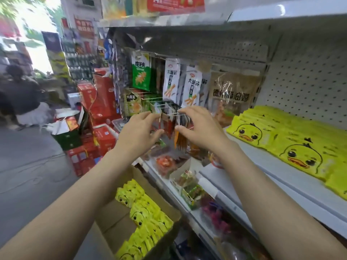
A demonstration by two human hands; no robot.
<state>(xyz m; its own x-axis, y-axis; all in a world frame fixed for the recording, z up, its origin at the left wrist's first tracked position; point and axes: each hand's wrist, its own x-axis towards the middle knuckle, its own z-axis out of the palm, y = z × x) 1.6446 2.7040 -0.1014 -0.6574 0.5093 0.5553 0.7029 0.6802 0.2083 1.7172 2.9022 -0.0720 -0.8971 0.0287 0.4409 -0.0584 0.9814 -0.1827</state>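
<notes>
Both my hands are raised at a row of small red and orange snack packets [170, 128] that hang on a white wire hook [169, 114] at the end of a shop shelf. My left hand [139, 133] pinches the front packets between thumb and fingers. My right hand [197, 128] reaches in from the right, fingers curled over the hook's wire and thumb against the packets' side. How firmly each hand grips is hard to tell in the blur.
More hanging snack bags [140, 73] fill hooks above. Yellow duck packets [293, 145] lie on the white shelf [249, 156] at right. A cardboard box [161, 194] with more yellow duck packets [144, 209] stands below. Red cartons [99, 102] are stacked at left; a person [24, 96] stands beyond.
</notes>
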